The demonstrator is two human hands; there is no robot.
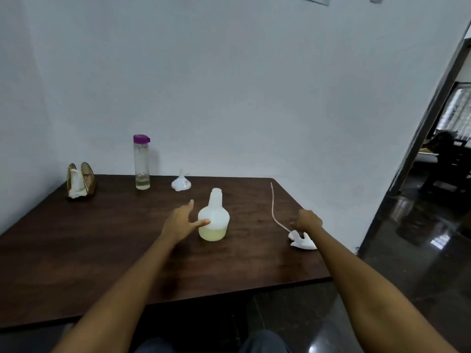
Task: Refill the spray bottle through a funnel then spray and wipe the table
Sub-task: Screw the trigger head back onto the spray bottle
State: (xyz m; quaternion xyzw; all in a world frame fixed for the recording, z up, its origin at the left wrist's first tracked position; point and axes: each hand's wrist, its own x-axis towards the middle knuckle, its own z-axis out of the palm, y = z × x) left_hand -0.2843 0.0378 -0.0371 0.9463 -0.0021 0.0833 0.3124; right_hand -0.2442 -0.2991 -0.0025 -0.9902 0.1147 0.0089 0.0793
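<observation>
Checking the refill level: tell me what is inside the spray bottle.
The uncapped spray bottle holds pale yellowish liquid in its lowest part; above that it looks empty. Its cloudy plastic hides finer detail, and the left hand thumb covers a small patch.

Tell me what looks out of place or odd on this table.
The spray bottle stands open, with no top. Its spray head lies on its side by the right hand, tube trailing across the table. The funnel sits upside down. No spills visible.

Dark brown wood-grain table, white spray bottle with pale yellow liquid, purple-capped clear bottle
</observation>
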